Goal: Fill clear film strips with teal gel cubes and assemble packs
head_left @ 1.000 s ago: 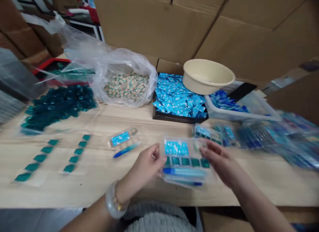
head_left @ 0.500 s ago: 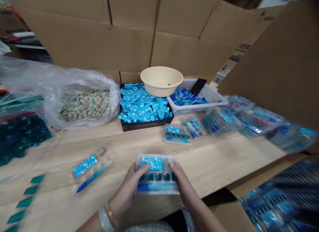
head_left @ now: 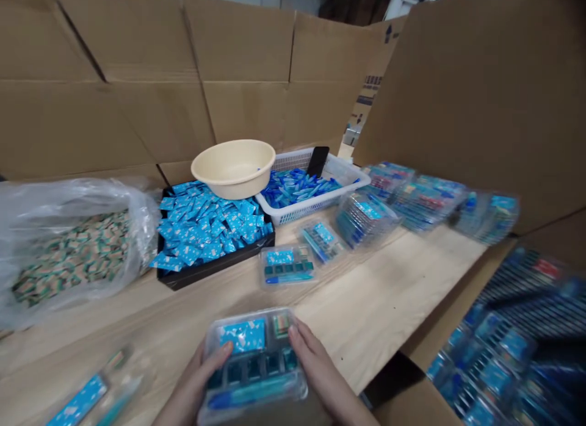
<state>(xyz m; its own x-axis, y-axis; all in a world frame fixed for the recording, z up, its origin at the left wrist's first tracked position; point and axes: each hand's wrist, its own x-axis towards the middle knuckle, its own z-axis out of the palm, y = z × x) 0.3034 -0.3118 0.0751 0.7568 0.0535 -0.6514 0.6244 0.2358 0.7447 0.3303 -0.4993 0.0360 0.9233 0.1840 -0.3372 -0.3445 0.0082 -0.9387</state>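
Between both hands, low in the head view, is a clear plastic case (head_left: 249, 360). It holds a blue patterned packet (head_left: 242, 335), a row of dark teal squares, a small square piece at the top right and a blue pen (head_left: 254, 392) along the bottom. My left hand (head_left: 199, 374) grips the left side, thumb over the packet. My right hand (head_left: 315, 359) grips the right edge, thumb near the small square. At the lower left another open clear case with a blue packet (head_left: 79, 401) and a pen lies on the table, partly cut off and blurred.
Filled cases (head_left: 287, 267) lie on the table ahead, with stacks (head_left: 366, 215) to the right. Behind stand a black tray of blue packets (head_left: 215, 267), a cream basin (head_left: 233, 169), a white basket of pens (head_left: 315, 200) and a plastic bag of small squares (head_left: 141, 224). A carton (head_left: 421, 401) holds cases.
The view has swung right, so table items appear further left. Both hands still hold the filled case, which now looks larger and sits lower and slightly tilted.
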